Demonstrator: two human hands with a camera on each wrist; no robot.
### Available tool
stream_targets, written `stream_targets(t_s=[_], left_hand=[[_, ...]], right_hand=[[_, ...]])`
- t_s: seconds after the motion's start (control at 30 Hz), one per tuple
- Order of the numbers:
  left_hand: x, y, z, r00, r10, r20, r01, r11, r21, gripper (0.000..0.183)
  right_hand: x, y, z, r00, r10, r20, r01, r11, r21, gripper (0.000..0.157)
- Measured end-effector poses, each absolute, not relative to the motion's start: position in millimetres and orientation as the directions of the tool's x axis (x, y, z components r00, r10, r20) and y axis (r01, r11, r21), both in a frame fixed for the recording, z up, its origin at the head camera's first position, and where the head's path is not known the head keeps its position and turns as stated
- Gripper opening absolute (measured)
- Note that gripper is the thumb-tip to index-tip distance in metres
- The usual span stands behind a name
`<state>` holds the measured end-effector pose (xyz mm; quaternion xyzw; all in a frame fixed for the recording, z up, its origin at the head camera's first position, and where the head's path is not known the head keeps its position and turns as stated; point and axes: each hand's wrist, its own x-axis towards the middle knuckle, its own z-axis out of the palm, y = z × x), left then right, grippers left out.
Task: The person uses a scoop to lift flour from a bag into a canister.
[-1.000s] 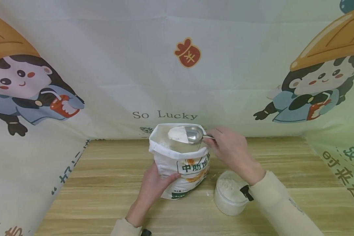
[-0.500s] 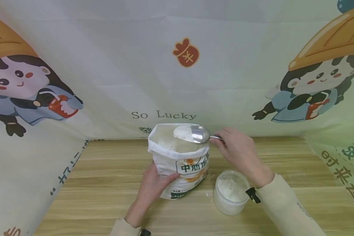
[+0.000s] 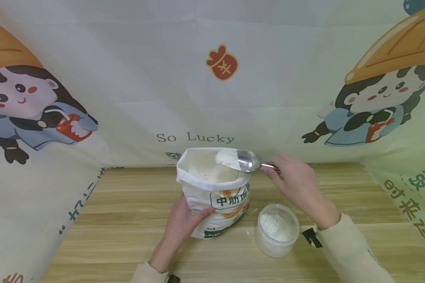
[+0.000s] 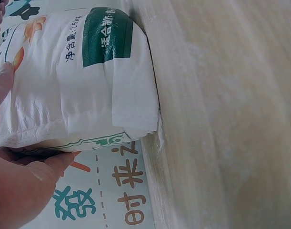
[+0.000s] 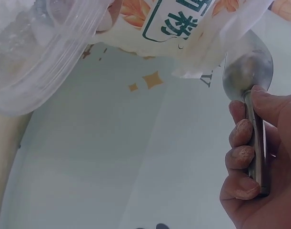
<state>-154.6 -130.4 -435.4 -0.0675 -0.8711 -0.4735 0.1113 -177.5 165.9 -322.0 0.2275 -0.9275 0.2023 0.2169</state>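
A white flour bag [image 3: 230, 218] with a rolled-down rim stands upright on the table. My left hand [image 3: 182, 224] grips its left side, the thumb across the front; in the left wrist view, fingers reach behind the bag [image 4: 78, 90]. A metal scoop [image 3: 249, 162], heaped with white flour [image 3: 226, 158], is over the right part of the bag's mouth. My right hand [image 3: 297, 181] holds it by the handle, fingers curled around it in the right wrist view [image 5: 274, 148]. To the right of the bag, a clear round tub [image 3: 278, 248] contains some flour [image 3: 274, 226].
Spilled flour specks lie on the wooden table [image 3: 127, 220] between bag and tub. A printed cloth [image 3: 156, 78] hangs close behind the bag and along both sides. The right forearm passes just beside the tub.
My right hand has moved a little to the right with the loaded scoop, from the middle of the bag's mouth toward its right rim. The left hand keeps its grip on the bag.
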Motion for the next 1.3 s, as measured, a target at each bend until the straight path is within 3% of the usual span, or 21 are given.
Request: stream_targets(t_s=[0.57,1.3], left_hand=[[-154,-131,-435,-0.963,0.016,0.268,0.23,0.56,0.796,0.06],[-156,-131,-436,-0.962,0.02,0.271,0.236,0.556,0.797,0.061]], right_hand=[[-163,197,-325,-0.817,-0.273,0.508,-0.48,0.81,-0.336,0.017],[-143,237,-353,-0.745,-0.297,0.597,-0.542,0.792,-0.282,0.01]])
